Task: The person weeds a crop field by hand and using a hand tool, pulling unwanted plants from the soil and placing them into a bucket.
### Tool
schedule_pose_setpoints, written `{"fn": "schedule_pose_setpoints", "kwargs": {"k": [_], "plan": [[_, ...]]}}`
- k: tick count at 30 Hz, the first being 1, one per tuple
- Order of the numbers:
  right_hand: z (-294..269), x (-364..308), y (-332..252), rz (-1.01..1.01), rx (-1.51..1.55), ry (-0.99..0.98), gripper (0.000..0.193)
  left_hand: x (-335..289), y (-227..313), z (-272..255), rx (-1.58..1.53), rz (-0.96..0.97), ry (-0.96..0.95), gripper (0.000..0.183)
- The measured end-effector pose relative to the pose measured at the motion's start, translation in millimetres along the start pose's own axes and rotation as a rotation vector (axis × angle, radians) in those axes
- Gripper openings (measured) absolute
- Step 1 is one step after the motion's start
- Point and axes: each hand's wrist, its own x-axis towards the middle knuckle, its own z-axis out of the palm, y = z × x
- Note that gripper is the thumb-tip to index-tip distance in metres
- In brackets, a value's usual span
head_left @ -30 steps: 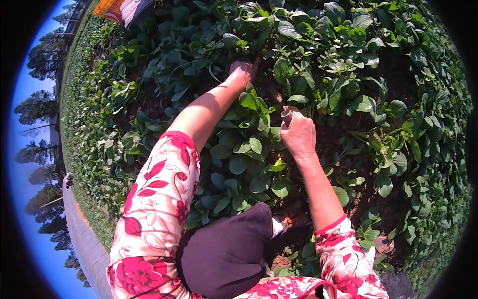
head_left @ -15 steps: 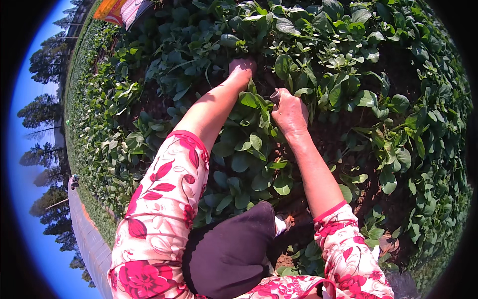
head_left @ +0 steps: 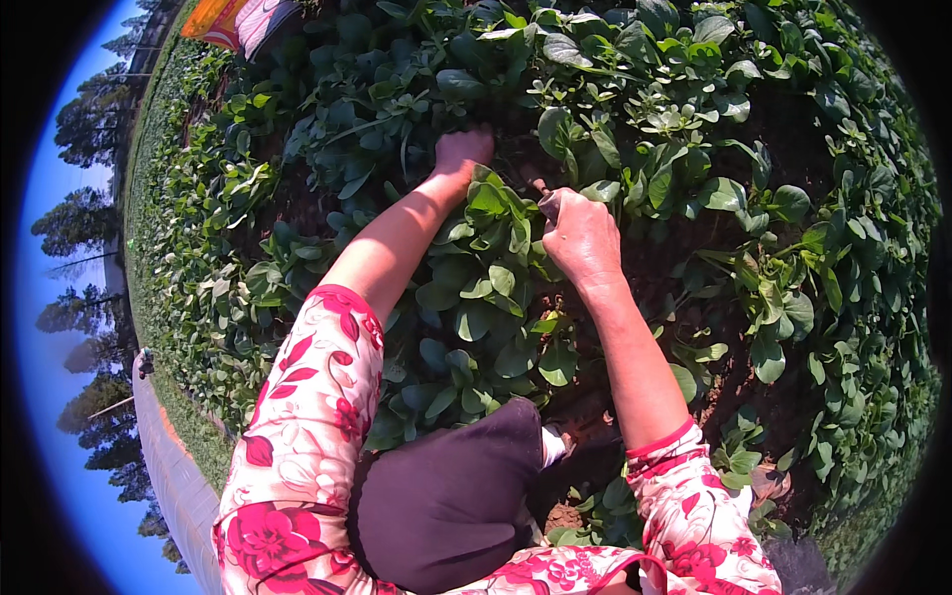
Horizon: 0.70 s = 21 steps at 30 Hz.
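Note:
My left hand (head_left: 464, 151) reaches down into the leafy green plants ahead of me; its fingers are hidden among dark leaves, so what they touch does not show. To its right and nearer to me, my right hand (head_left: 583, 238) is closed in a fist around the handle (head_left: 549, 204) of a small hand tool. A short, thin shaft points from the handle toward the soil by my left hand, and the tool's far end is lost in shade. Between my forearms grows a clump of broad-leaved greens (head_left: 491, 288).
Dense rows of greens (head_left: 793, 307) spread around me, with bare brown soil (head_left: 729, 382) between some plants. An orange bag (head_left: 213, 22) lies at the far left. My dark-clothed knee (head_left: 451, 496) is close below. A long pale plastic-covered strip (head_left: 178, 466) and trees (head_left: 84, 218) stand at the left.
My left hand has shifted left and slightly toward me, still low in the leaves. My right hand has come a little nearer with the tool, and more of its shaft shows.

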Motion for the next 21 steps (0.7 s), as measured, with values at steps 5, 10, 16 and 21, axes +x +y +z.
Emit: {"fn": "schedule_pose_setpoints", "kwargs": {"k": [5,10,16,21], "plan": [[40.4,45.3,-5.5,0.048,0.084,-0.033,0.027,-7.6,-2.3,-6.6,-0.051,0.019,-0.052,0.026],[46.9,66.2,-8.6,-0.159,0.007,-0.046,0.023,-38.7,-15.0,-5.8,-0.077,-0.017,-0.038,0.031],[11.2,-4.7,7.1,-0.033,-0.016,-0.046,0.028,-89.8,-35.4,14.0,-0.085,-0.086,0.013,0.035],[21.2,-2.9,8.4,-0.032,0.115,-0.024,0.025,-79.4,-34.9,8.3,-0.042,0.120,0.187,0.017]]}}
